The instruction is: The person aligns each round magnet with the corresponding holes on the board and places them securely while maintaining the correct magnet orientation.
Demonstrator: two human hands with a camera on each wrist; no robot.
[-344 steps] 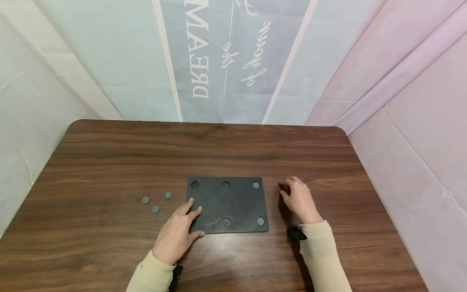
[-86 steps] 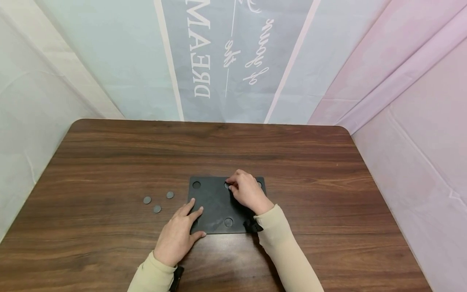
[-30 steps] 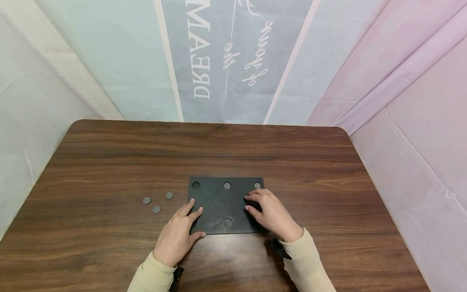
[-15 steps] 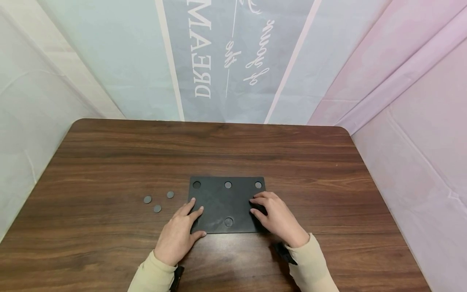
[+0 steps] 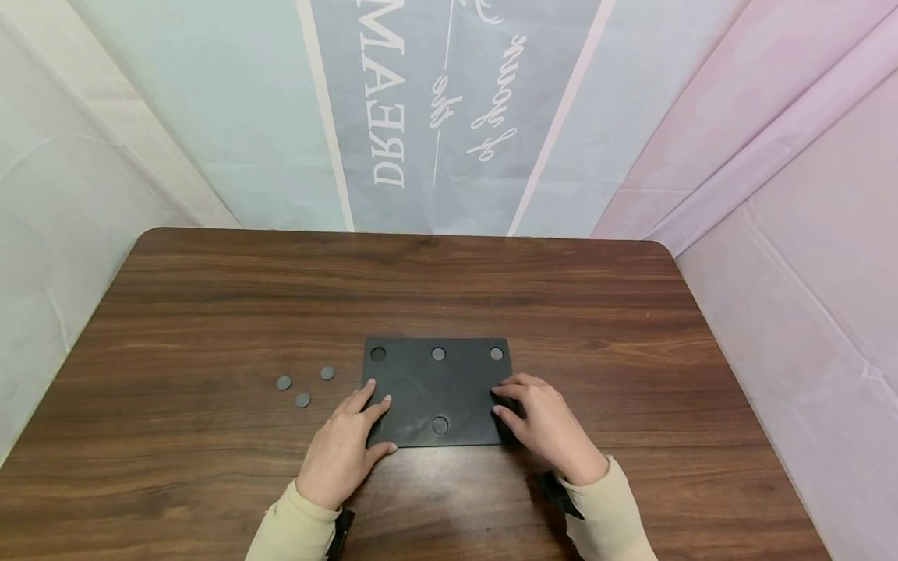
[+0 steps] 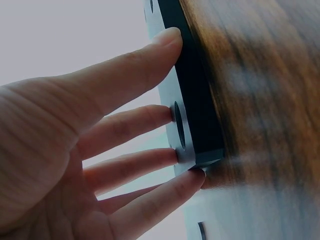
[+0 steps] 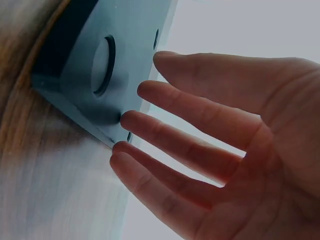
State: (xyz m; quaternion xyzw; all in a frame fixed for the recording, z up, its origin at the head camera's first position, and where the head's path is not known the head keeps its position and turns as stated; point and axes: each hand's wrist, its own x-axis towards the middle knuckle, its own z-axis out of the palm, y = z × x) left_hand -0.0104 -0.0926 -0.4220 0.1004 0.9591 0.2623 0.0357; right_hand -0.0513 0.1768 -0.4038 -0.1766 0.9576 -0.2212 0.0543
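A flat black board [image 5: 435, 389] with round recesses lies on the table in the head view. My left hand [image 5: 340, 452] rests on its near left corner, fingers spread and thumb at the front edge. In the left wrist view a dark recess [image 6: 179, 126] shows beside the fingertips. Grey discs sit in the far middle [image 5: 438, 354] and far right recesses; the far left recess [image 5: 378, 354] looks dark. My right hand [image 5: 550, 421] hovers at the board's right edge, fingers loosely extended and holding nothing. The right wrist view shows a disc [image 7: 100, 65] in the near right recess.
Three loose grey discs, the nearest one [image 5: 302, 400] among them, lie left of the board on the brown wooden table [image 5: 210, 312]. A printed cloth backdrop [image 5: 449, 117] hangs behind the table, with pale cloth at both sides.
A grey disc now shows in the far middle recess, dark in the oldest frame. My right hand has drawn back from there to the board's right edge. My left hand stays put.
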